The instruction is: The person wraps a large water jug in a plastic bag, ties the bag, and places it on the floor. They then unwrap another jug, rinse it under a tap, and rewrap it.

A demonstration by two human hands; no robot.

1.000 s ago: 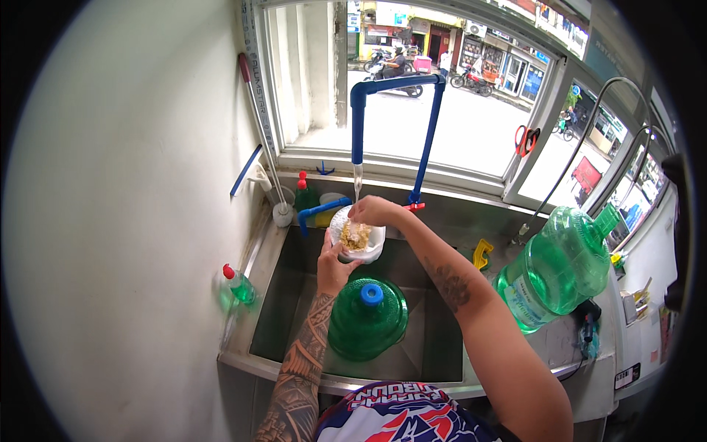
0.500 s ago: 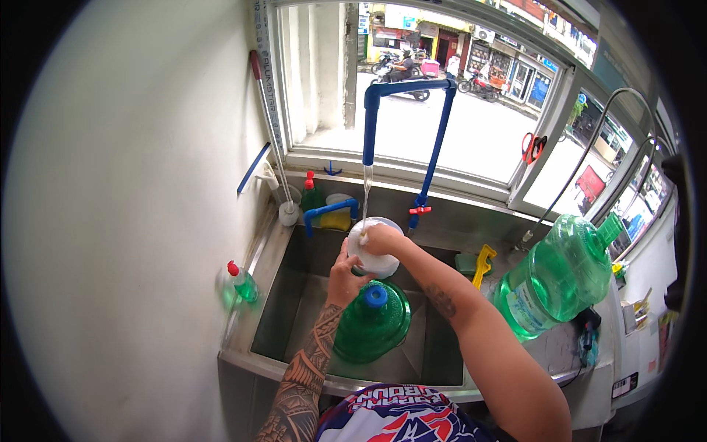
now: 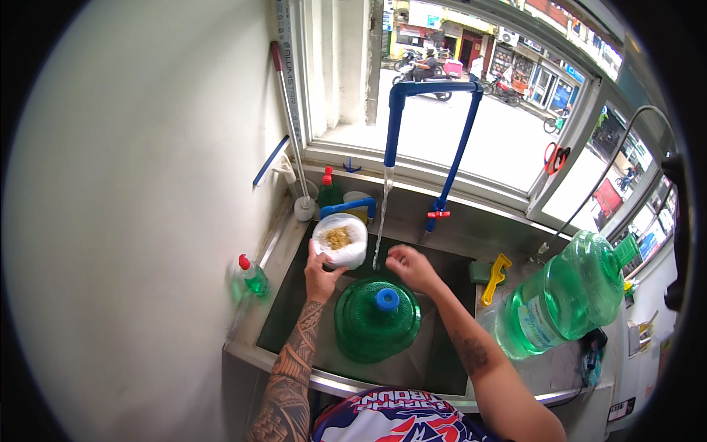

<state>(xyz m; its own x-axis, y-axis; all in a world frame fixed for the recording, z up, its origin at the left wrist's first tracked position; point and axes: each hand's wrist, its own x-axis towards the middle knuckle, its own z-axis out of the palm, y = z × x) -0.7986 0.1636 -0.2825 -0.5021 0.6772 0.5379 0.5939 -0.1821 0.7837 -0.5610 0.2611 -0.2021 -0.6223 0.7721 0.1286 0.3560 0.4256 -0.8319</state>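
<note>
My left hand (image 3: 322, 278) grips the near side of a white round tub (image 3: 356, 254), tilted toward me over the sink's left part. Yellowish-brown bits (image 3: 338, 238) lie inside it amid white, foam-like stuff. On the other side of the running water (image 3: 382, 221), my right hand (image 3: 412, 267) hangs over the sink with fingers curled in; whatever they hold, if anything, is hidden. Water falls between my hands from a blue pipe faucet (image 3: 394, 132). Below them a big green water jug (image 3: 375, 331) with a blue cap (image 3: 387, 299) stands in the steel sink (image 3: 442, 361).
A second green jug (image 3: 560, 302) leans on the right counter beside a yellow handled tool (image 3: 496, 278) and a green sponge (image 3: 480, 272). Left stand a soap bottle (image 3: 255, 278) and a low blue pipe (image 3: 346, 208). Red-handled scissors (image 3: 555, 158) hang by the window.
The tub has moved left out of the water stream and tipped toward me, showing its contents. My right hand has come out of it and moved to the right of the stream.
</note>
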